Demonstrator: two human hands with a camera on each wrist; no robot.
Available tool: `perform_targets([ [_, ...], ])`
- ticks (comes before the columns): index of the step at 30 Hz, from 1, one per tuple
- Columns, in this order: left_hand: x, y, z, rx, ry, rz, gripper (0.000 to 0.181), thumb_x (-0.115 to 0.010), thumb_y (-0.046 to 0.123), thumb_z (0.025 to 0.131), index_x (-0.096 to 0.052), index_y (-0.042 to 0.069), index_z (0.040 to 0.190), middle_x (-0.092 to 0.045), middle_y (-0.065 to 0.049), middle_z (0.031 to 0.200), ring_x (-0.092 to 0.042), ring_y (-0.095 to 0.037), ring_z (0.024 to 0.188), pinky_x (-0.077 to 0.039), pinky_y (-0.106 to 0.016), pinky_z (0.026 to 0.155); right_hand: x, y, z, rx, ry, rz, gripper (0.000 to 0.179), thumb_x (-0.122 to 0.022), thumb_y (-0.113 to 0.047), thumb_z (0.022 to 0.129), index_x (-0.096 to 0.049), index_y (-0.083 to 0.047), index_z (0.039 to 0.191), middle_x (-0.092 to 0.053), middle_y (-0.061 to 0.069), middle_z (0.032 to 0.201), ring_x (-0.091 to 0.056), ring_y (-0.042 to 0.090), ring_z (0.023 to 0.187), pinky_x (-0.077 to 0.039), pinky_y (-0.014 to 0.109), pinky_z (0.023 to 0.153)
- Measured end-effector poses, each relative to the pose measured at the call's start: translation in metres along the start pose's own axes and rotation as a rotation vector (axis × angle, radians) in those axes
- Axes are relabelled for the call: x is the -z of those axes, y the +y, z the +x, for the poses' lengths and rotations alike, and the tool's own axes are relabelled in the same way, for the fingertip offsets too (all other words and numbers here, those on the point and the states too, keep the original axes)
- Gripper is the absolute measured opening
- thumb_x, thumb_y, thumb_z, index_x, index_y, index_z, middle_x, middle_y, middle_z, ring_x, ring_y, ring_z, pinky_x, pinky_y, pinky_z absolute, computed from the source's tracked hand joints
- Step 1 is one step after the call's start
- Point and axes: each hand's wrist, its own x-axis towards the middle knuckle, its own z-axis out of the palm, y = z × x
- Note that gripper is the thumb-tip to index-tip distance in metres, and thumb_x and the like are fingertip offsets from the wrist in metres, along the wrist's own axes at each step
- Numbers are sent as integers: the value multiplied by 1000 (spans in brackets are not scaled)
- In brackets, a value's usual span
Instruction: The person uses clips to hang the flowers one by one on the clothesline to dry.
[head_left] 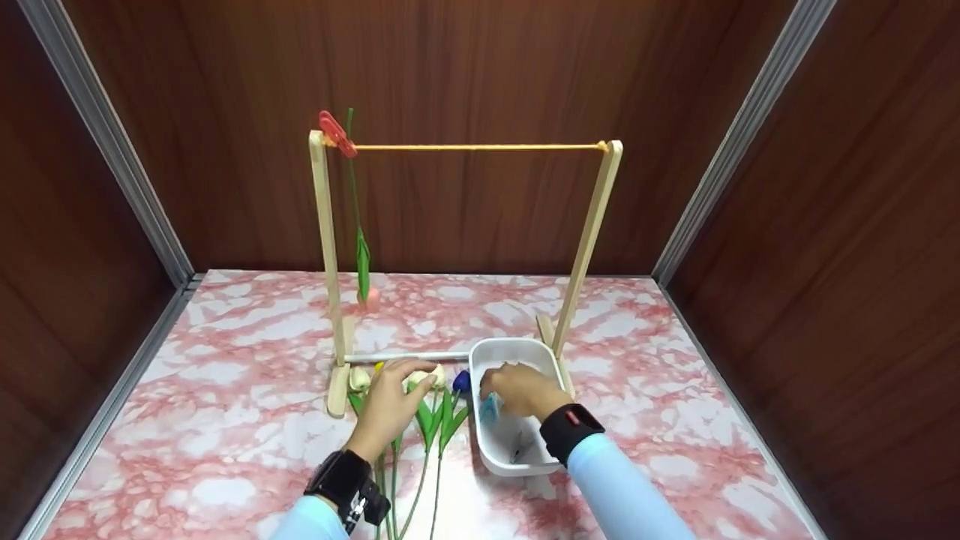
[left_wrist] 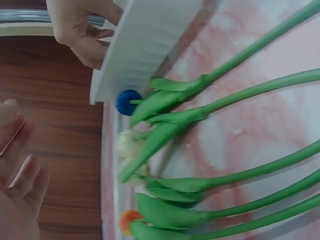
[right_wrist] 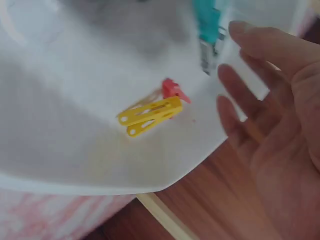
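Right hand [head_left: 523, 390]: fingers parted in white bin [head_left: 516, 470], lower centre; contact unclear
Teal clip [head_left: 489, 410]: in bin, lower left of right hand (nearer), long axis near-vertical
Left hand [head_left: 394, 401]: loosely spread above tulips [head_left: 429, 424]

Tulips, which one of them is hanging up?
The pink tulip, hanging bloom down from the yellow-orange cord by a red clothespin; the other tulips lie on the marble-patterned table.
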Motion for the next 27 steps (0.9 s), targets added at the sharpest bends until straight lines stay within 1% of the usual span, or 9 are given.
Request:
perform_targets([
  [3, -3, -8, -6, 20, 10, 1, 19, -78, 13, 97, -79, 10, 116, -73, -8, 120, -65, -33, 116, -52, -51, 103, -6, -5, 1, 71, 3, -194, 37, -79, 8, 84, -82, -18, 110, -74, -1, 114, -70, 27, 104, -59, 43, 92],
  [5, -4, -11, -9, 24, 1, 3, 19, -77, 11, 97, -79, 9, 116, -74, -9, 119, -66, -34, 114, -53, -52, 101, -10, -6, 2, 103, 13, -291, 33, -80, 6, 82, -82, -19, 103, -74, -1, 106, -70, 25, 97, -60, 41, 87],
  [8, -4, -13, -13, 29, -30, -1, 18, -76, 9, 98, -79, 9, 115, -74, -10, 120, -66, -34, 115, -53, -53, 102, -15, -6, 3, 139, 31, -351, 30, -84, 5, 77, -81, -19, 95, -73, -1, 98, -71, 23, 91, -61, 38, 81],
  [10, -3, -14, -14, 16, -46, -7, 18, -75, 8, 98, -79, 7, 115, -75, -10, 120, -66, -33, 115, -52, -54, 102, -19, -4, 5, 156, 39, -366, 29, -87, 3, 74, -80, -18, 93, -72, 0, 96, -71, 23, 89, -61, 37, 79],
  [15, 0, -14, -17, 27, -85, -36, 17, -73, 13, 101, -79, 10, 116, -74, -6, 120, -65, -33, 115, -51, -55, 102, -22, -1, 7, 147, 35, -345, 30, -95, -5, 70, -80, -18, 93, -71, 0, 94, -70, 21, 86, -60, 34, 75],
  [19, 1, -15, -20, 26, -90, -64, 17, -72, 16, 102, -79, 14, 118, -73, -5, 121, -64, -37, 114, -50, -57, 101, -24, 0, 8, 123, 14, -282, 34, -100, -12, 65, -80, -17, 92, -70, 0, 92, -70, 20, 83, -60, 32, 72],
  [21, 1, -16, -22, 27, -89, -76, 17, -72, 17, 102, -79, 16, 118, -73, -5, 121, -64, -38, 114, -51, -56, 101, -24, 0, 8, 115, -2, -247, 34, -100, -14, 65, -80, -16, 93, -70, -1, 91, -69, 19, 83, -59, 32, 71],
  [24, 1, -17, -25, 27, -91, -88, 17, -72, 20, 102, -79, 18, 118, -73, -5, 121, -64, -39, 113, -51, -57, 101, -23, 3, 7, 95, -14, -159, 29, -98, -13, 69, -79, -14, 92, -70, -2, 88, -67, 16, 79, -58, 32, 69],
  [27, 0, -16, -27, 26, -90, -86, 18, -72, 22, 103, -79, 17, 118, -74, -4, 120, -65, -37, 111, -51, -59, 100, -20, 10, 5, 74, -2, -8, 23, -92, -7, 74, -77, -10, 90, -71, 0, 85, -62, 15, 74, -55, 32, 67],
])
